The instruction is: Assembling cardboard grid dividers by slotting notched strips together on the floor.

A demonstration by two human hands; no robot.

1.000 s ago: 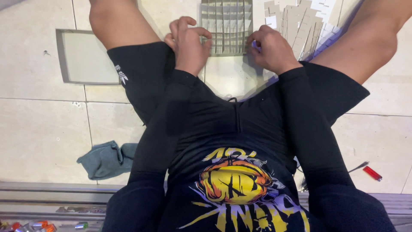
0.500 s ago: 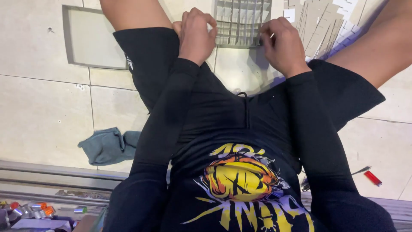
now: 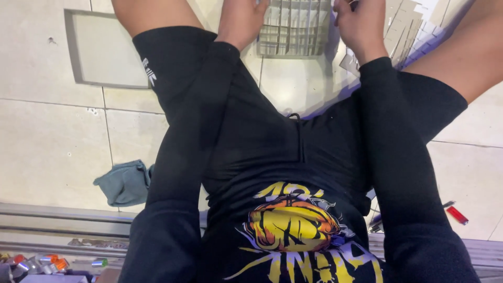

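Observation:
I sit on a tiled floor with my legs apart and look down my black shirt and long black sleeves. A grey cardboard grid of slotted strips [image 3: 296, 29] lies on the floor between my knees. My left hand [image 3: 241, 21] curls on the grid's left edge. My right hand [image 3: 361, 26] is at the grid's right edge with its fingers bent; the frame's top edge cuts off the fingertips, so what they hold is hidden. A loose pile of cardboard strips [image 3: 414, 29] lies just right of that hand.
A crumpled grey-green cloth [image 3: 126, 183] lies by my left hip. A recessed square floor panel [image 3: 105, 50] is at the upper left. A metal floor track [image 3: 63, 220] runs along the bottom, with small coloured cylinders [image 3: 42, 262] beside it. A red-handled tool [image 3: 457, 215] lies at the right.
The view has tipped down toward my torso, so both hands and the grid have slid up to the frame's top edge. The hands stay at the grid's two sides.

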